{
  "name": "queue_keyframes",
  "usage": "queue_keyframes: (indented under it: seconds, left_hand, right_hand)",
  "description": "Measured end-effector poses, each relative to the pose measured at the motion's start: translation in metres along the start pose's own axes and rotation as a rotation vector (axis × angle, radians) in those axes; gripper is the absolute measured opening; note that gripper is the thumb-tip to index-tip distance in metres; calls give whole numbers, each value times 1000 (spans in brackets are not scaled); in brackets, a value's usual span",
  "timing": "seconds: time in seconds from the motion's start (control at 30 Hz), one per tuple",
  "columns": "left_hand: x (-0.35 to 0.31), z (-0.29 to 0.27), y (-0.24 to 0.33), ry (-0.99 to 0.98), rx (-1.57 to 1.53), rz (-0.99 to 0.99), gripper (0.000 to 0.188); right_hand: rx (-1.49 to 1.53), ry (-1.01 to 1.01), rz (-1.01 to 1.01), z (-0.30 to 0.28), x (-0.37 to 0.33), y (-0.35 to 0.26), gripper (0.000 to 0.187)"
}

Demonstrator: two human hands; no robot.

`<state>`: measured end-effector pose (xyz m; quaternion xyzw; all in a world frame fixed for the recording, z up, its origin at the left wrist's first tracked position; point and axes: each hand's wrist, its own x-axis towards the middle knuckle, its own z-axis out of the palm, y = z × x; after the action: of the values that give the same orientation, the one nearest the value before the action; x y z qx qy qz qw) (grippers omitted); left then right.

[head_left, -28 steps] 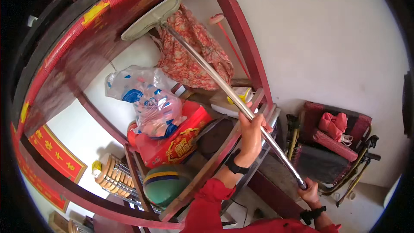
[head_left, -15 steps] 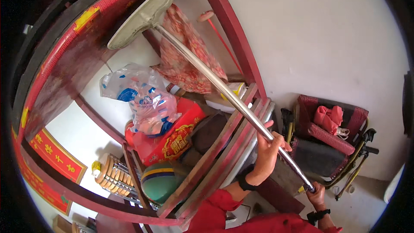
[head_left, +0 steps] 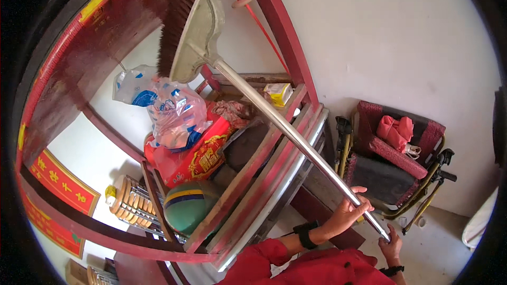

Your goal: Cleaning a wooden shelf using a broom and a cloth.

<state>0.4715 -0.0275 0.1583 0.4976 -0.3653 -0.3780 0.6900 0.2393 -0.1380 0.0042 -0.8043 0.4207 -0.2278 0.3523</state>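
A long-handled broom slants across the view, its beige head up at the far left and dark brown bristles facing left, near the red frame's upper panel. My left hand is closed around the lower part of the metal handle. At the handle's bottom end, my right hand grips it with curled fingers. Below the broom head sit a clear plastic bag with blue print and a red box. A red patterned cloth lies crumpled beside the box, partly behind the handle.
A dark red wooden frame surrounds the shelf, with slats along its near side. A green ball rests inside. At right stands a folding seat with dark padding, a red bundle on it.
The broom head has turned, bringing its bristles into sight. My left hand is lower on the handle, closer to my right. The patterned cloth, hanging before, now lies low by the box.
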Motion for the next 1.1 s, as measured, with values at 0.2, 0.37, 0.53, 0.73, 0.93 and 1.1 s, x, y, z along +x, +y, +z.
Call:
queue_keyframes:
  seconds: [0.2,0.37,0.53,0.73,0.93,1.1]
  left_hand:
    - [5,-34,16,-76,161,-290,55]
    - [25,-101,69,-162,511,-574,42]
    - [36,-175,172,22,687,-394,27]
    - [77,-313,235,674,749,-180,27]
    - [81,-450,194,1040,495,-291,35]
    - [90,-486,167,1051,414,-365,43]
  right_hand:
    - [4,-49,-40,19,-15,29,12]
    - [123,-166,-12,48,-22,22,15]
    - [66,-229,63,46,-15,-9,14]
    - [120,-232,118,58,-15,-36,11]
    - [57,-228,102,67,-23,-41,10]
    - [-9,-277,194,63,-27,-56,18]
